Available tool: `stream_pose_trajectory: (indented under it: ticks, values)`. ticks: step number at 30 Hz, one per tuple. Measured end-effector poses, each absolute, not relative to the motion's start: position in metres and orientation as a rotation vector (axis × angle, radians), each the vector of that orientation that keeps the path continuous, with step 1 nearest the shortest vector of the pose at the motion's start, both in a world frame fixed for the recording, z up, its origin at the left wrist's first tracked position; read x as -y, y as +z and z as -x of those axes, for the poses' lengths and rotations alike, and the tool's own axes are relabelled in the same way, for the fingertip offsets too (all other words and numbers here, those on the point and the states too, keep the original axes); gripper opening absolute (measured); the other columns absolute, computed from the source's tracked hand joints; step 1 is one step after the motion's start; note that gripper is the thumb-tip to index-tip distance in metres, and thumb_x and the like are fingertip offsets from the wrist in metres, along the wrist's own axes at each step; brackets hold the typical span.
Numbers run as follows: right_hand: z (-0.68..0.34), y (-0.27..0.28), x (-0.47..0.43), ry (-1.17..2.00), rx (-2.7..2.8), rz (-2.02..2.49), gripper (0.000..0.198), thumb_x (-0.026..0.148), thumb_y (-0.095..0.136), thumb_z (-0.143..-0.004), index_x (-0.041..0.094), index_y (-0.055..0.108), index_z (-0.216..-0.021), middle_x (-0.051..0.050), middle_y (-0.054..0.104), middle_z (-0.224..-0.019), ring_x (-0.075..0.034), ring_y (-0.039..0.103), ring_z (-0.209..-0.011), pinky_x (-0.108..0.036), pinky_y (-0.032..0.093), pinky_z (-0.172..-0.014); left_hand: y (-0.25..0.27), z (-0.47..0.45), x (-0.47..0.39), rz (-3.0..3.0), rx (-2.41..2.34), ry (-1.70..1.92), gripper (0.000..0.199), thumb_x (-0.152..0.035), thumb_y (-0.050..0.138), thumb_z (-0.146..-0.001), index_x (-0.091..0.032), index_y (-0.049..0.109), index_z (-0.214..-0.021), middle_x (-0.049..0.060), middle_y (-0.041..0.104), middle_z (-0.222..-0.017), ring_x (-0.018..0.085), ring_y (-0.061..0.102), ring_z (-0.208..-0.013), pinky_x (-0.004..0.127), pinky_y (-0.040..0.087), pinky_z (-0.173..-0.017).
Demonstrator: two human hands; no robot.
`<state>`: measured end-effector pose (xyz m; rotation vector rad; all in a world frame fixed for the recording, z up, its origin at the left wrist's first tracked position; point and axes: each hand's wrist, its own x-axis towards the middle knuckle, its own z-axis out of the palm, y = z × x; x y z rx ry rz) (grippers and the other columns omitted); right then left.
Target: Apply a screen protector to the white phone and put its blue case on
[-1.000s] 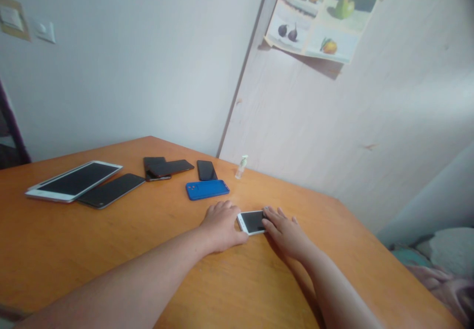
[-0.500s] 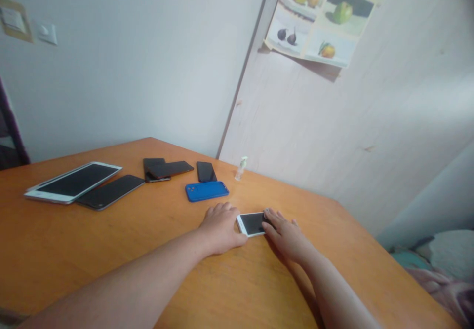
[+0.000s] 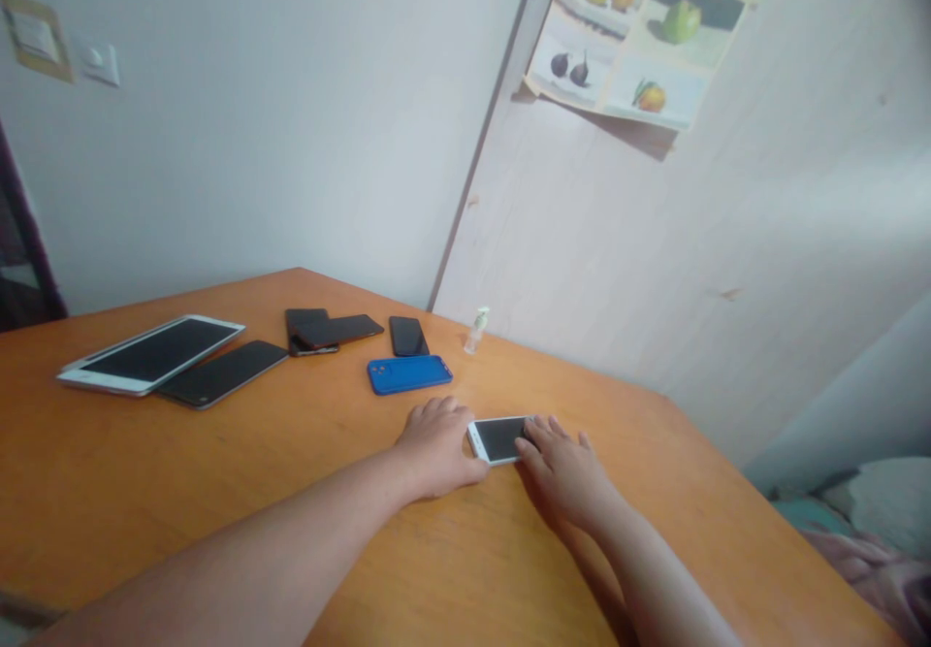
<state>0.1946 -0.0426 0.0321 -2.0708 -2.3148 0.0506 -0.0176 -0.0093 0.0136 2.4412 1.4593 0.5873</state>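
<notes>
A white-framed smartphone (image 3: 500, 438) lies flat on the wooden table, its dark screen facing up. My left hand (image 3: 440, 448) grips its left end, with the thumb at the near edge and the fingers curled at the far side. Over the right end rests my right hand (image 3: 563, 458), fingers stretched out and slightly apart, hiding that end of the screen. A blue phone case (image 3: 409, 374) lies just beyond my left hand, and a black phone (image 3: 408, 337) sits behind the case.
On the left, a white tablet (image 3: 160, 351) overlaps a dark phone or tablet (image 3: 225, 373). Two dark phones (image 3: 341, 331) are stacked crosswise near the back. A small clear pump bottle (image 3: 475, 331) stands near the table's (image 3: 291, 492) far edge, by the wall.
The fingers of my right hand have shifted slightly and spread over the phone's right end. My left hand keeps its place on the phone. The view has tilted a little.
</notes>
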Motion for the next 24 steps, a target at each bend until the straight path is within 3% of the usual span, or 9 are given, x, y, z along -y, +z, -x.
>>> stream_pose_trajectory:
  ticks: [5, 10, 18, 24]
  values:
    - [-0.176, 0.04, 0.056, 0.238, 2.523, 1.728, 0.048, 0.05, 0.026, -0.102, 0.031, 0.05, -0.14, -0.004, 0.041, -0.155, -0.028, 0.027, -0.147, -0.06, 0.017, -0.116, 0.011, 0.018, 0.008, -2.453, -1.451, 0.626, 0.047, -0.064, 0.061, -0.072, -0.025, 0.064, -0.097, 0.01, 0.061, -0.109, 0.034, 0.055, -0.109, 0.044, 0.045, -0.089]
    - [-0.192, 0.037, 0.046, 0.136, 2.313, 2.068, 0.051, 0.047, 0.028, -0.102, 0.029, 0.045, -0.146, -0.004, 0.036, -0.157, -0.035, 0.02, -0.148, -0.072, 0.009, -0.111, 0.01, 0.017, 0.008, -2.453, -1.465, 0.611, 0.042, -0.057, 0.066, -0.069, -0.025, 0.064, -0.097, 0.009, 0.061, -0.109, 0.033, 0.055, -0.109, 0.042, 0.045, -0.09]
    - [-0.181, 0.046, 0.061, 0.36, 2.504, 1.758, 0.051, 0.054, 0.031, -0.1, 0.035, 0.047, -0.145, -0.003, 0.037, -0.157, -0.029, 0.024, -0.148, -0.061, 0.012, -0.117, 0.012, 0.019, 0.008, -2.447, -1.438, 0.6, 0.051, -0.064, 0.063, -0.07, -0.024, 0.063, -0.102, 0.01, 0.06, -0.111, 0.034, 0.054, -0.112, 0.043, 0.045, -0.09]
    - [-0.211, 0.053, 0.059, 0.224, 2.33, 2.094, 0.047, 0.05, 0.037, -0.099, 0.034, 0.053, -0.139, -0.003, 0.045, -0.152, -0.036, 0.03, -0.145, -0.073, 0.015, -0.11, 0.012, 0.019, 0.008, -2.46, -1.435, 0.603, 0.041, -0.057, 0.065, -0.07, -0.025, 0.063, -0.096, 0.009, 0.06, -0.109, 0.032, 0.054, -0.109, 0.043, 0.045, -0.09]
